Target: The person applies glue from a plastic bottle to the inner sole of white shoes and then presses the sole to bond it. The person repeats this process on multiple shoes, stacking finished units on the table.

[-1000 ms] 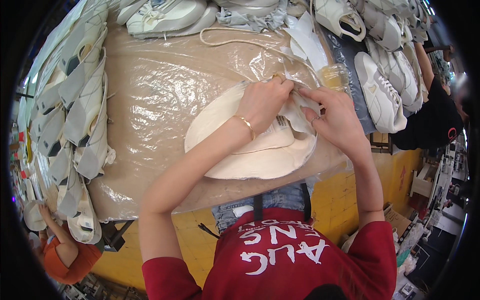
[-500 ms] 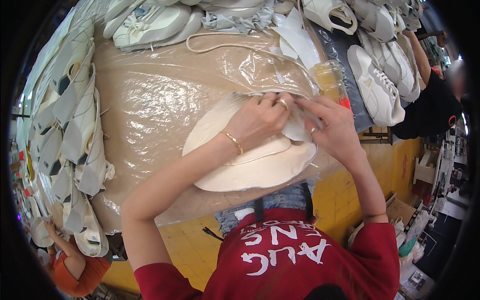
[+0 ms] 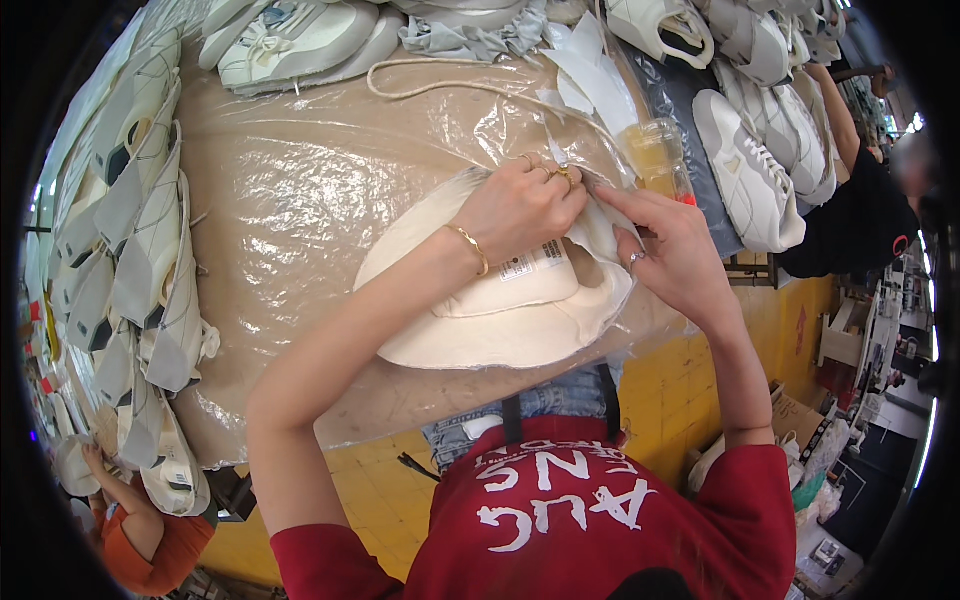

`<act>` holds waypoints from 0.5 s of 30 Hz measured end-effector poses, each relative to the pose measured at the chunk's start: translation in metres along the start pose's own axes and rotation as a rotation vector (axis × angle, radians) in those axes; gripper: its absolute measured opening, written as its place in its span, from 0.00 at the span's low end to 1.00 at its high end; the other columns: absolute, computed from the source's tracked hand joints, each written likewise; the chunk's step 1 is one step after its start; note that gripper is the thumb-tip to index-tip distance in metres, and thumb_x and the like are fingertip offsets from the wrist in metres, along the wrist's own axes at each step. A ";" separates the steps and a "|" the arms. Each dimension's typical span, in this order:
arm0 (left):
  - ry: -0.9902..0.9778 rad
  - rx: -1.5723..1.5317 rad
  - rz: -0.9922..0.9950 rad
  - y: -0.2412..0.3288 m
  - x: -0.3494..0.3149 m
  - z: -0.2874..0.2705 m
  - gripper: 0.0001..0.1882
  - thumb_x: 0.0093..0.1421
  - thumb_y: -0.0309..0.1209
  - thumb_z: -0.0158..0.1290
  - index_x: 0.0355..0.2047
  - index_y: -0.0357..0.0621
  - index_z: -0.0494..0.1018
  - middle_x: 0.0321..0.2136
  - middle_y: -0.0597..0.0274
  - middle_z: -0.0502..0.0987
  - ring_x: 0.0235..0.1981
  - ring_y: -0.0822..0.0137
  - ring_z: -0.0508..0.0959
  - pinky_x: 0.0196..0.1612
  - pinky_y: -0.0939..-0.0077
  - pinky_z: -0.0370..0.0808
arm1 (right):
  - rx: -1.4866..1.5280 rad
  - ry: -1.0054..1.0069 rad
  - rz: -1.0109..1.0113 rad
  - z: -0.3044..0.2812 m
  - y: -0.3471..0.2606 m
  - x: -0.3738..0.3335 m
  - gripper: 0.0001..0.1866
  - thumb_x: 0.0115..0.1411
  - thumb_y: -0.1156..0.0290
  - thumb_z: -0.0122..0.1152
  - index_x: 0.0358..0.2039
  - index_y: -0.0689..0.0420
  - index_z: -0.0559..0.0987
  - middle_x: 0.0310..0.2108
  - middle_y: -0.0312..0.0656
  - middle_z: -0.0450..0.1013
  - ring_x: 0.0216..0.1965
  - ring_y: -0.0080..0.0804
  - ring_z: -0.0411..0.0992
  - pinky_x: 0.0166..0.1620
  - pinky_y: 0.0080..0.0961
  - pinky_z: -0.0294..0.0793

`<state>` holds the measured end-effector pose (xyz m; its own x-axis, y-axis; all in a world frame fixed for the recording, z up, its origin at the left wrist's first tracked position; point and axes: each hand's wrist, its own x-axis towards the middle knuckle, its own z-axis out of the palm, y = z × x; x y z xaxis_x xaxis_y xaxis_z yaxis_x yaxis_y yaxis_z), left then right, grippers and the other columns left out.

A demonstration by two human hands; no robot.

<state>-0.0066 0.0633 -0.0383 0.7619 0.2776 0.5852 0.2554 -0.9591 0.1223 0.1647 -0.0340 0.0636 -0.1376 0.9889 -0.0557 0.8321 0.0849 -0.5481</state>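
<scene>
A cream shoe upper [image 3: 490, 345] lies spread on the plastic-covered table, its pale lining facing up. A small printed label [image 3: 530, 262] shows on the tongue beside my left wrist. My left hand [image 3: 525, 205], with rings and a bracelet, has its fingers curled and closed on the upper's far edge. Right beside it, my right hand [image 3: 672, 245] pinches the grey-white edge piece at the upper's right end between thumb and fingers. Whatever is right under my fingertips is hidden.
Stacked grey-white shoe uppers [image 3: 150, 250] line the left side; more shoes [image 3: 300, 45] lie at the back. A cream cord [image 3: 450, 88], white scraps [image 3: 590, 75] and an amber-coloured container [image 3: 655, 155] are beyond my hands. Finished-looking shoes [image 3: 750, 170] stand right. Two other people work nearby.
My left hand has shifted slightly, and the label on the tongue now shows. The upper has turned a little and moved slightly up and left. Both hands stay closed on its edge.
</scene>
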 end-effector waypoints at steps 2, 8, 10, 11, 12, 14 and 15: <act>-0.022 0.038 0.008 -0.001 0.002 -0.001 0.10 0.51 0.29 0.54 0.35 0.43 0.73 0.33 0.64 0.75 0.31 0.68 0.78 0.38 0.76 0.74 | 0.020 -0.003 0.028 -0.002 0.000 0.001 0.27 0.50 0.86 0.54 0.53 0.61 0.76 0.35 0.49 0.76 0.33 0.41 0.76 0.37 0.26 0.74; -0.166 -0.035 0.038 -0.002 -0.003 -0.019 0.11 0.54 0.30 0.52 0.38 0.43 0.73 0.39 0.65 0.74 0.38 0.68 0.77 0.43 0.75 0.73 | -0.157 0.059 0.009 0.008 -0.005 -0.004 0.26 0.48 0.86 0.56 0.51 0.58 0.78 0.35 0.46 0.75 0.31 0.39 0.75 0.36 0.26 0.74; -0.232 -0.076 0.052 0.000 -0.008 -0.025 0.11 0.54 0.30 0.51 0.39 0.43 0.73 0.41 0.65 0.74 0.43 0.69 0.75 0.45 0.74 0.72 | -0.223 0.087 -0.008 0.014 -0.008 -0.007 0.28 0.47 0.85 0.57 0.52 0.56 0.78 0.37 0.45 0.75 0.32 0.40 0.75 0.37 0.28 0.75; -0.219 -0.031 0.050 0.004 -0.008 -0.026 0.11 0.54 0.30 0.51 0.38 0.43 0.74 0.41 0.64 0.74 0.44 0.67 0.74 0.46 0.74 0.71 | -0.258 0.104 -0.034 0.016 -0.010 -0.009 0.29 0.47 0.84 0.58 0.53 0.55 0.77 0.38 0.44 0.75 0.33 0.41 0.75 0.37 0.29 0.75; -0.215 0.015 0.038 0.007 -0.008 -0.026 0.11 0.54 0.31 0.51 0.37 0.42 0.74 0.40 0.63 0.75 0.45 0.66 0.74 0.47 0.74 0.70 | -0.290 0.087 -0.047 0.016 -0.012 -0.011 0.30 0.47 0.83 0.59 0.54 0.54 0.77 0.40 0.44 0.75 0.35 0.41 0.75 0.38 0.29 0.76; -0.235 0.075 -0.001 0.015 -0.008 -0.028 0.12 0.55 0.32 0.51 0.37 0.40 0.76 0.41 0.61 0.75 0.46 0.65 0.73 0.49 0.74 0.69 | -0.266 -0.001 0.010 0.011 -0.015 -0.016 0.33 0.47 0.81 0.61 0.57 0.51 0.74 0.43 0.43 0.74 0.38 0.42 0.75 0.39 0.32 0.76; -0.259 0.086 -0.026 0.019 -0.008 -0.029 0.13 0.56 0.33 0.51 0.38 0.39 0.76 0.42 0.60 0.75 0.47 0.64 0.72 0.50 0.73 0.68 | -0.250 -0.053 0.033 0.007 -0.016 -0.020 0.35 0.47 0.80 0.62 0.59 0.50 0.72 0.45 0.43 0.73 0.40 0.43 0.75 0.40 0.33 0.76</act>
<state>-0.0256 0.0416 -0.0175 0.8784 0.3180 0.3568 0.3182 -0.9461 0.0599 0.1502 -0.0556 0.0680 -0.1303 0.9844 -0.1179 0.9427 0.0862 -0.3222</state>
